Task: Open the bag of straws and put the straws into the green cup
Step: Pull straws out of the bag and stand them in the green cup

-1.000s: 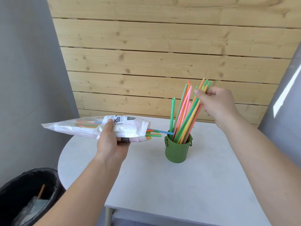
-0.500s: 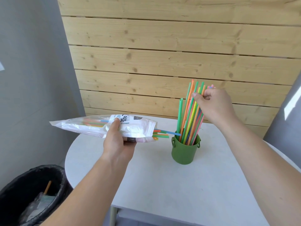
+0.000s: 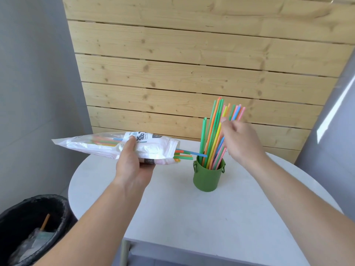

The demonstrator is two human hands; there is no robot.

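Colourful plastic straws (image 3: 212,139) mostly in green cup (image 3: 208,179); few left in white plastic bag (image 3: 153,148) (left grip (image 3: 132,166) clasping it); right grip (image 3: 240,143) blurred, unclear.

I stand in a plain indoor corner: pale pine plank wall (image 3: 192,73), grey painted wall (image 3: 34,83), round white table (image 3: 192,217), black lined bin (image 3: 66,217).

The cup (image 3: 208,178) stands on the desk (image 3: 211,217) with the straws (image 3: 213,139) upright in it. Left of it, above the desk, the left hand (image 3: 132,166) holds the bag (image 3: 92,144) level, mouth toward the cup. 1 straw (image 3: 192,153) pokes out as far as the cup. The right hand (image 3: 240,139) is just right of the straws, perhaps touching them. A bin (image 3: 63,208) sits on the floor, left of the desk.
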